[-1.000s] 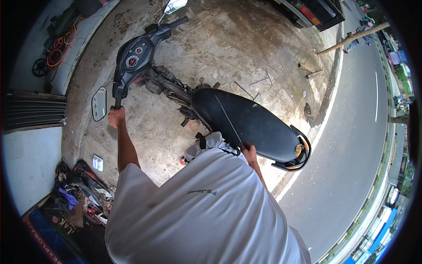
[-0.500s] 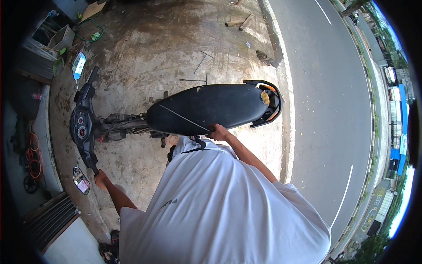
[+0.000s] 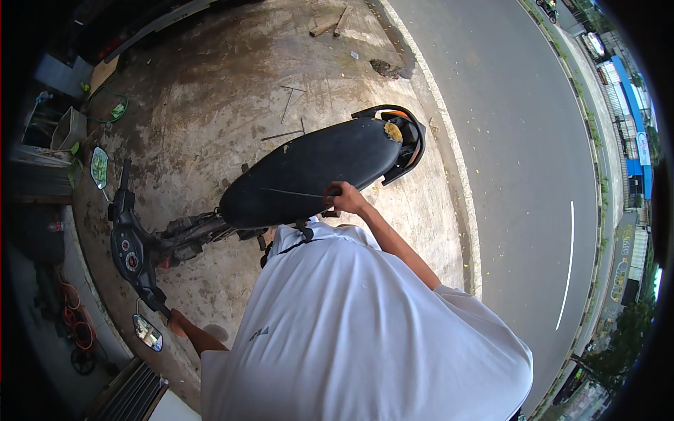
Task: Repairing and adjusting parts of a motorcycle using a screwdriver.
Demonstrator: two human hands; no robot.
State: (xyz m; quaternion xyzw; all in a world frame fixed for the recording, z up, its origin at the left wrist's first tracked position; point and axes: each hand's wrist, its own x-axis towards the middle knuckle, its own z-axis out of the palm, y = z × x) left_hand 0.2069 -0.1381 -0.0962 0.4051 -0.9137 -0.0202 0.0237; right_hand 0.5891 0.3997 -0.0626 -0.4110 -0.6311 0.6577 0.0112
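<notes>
A motorcycle with a long black seat stands before me, its handlebar to the left and its tail to the right. My left hand is closed round the near handlebar grip. My right hand, fingers curled, is at the near edge of the seat. From it a thin metal rod points left across the seat top; its other end is hidden in the fingers. Torn seat cover shows yellow foam at the rear, beside the black grab rail.
Thin metal rods lie on the stained concrete beyond the seat. Wood pieces lie farther off. At right a white kerb line borders the road. Mirrors stick out from the handlebar; an orange hose hangs at left.
The whole view has turned, and the motorcycle now lies more slanted in it. The rod has swung flatter across the seat with my right hand. My left hand stays on the grip.
</notes>
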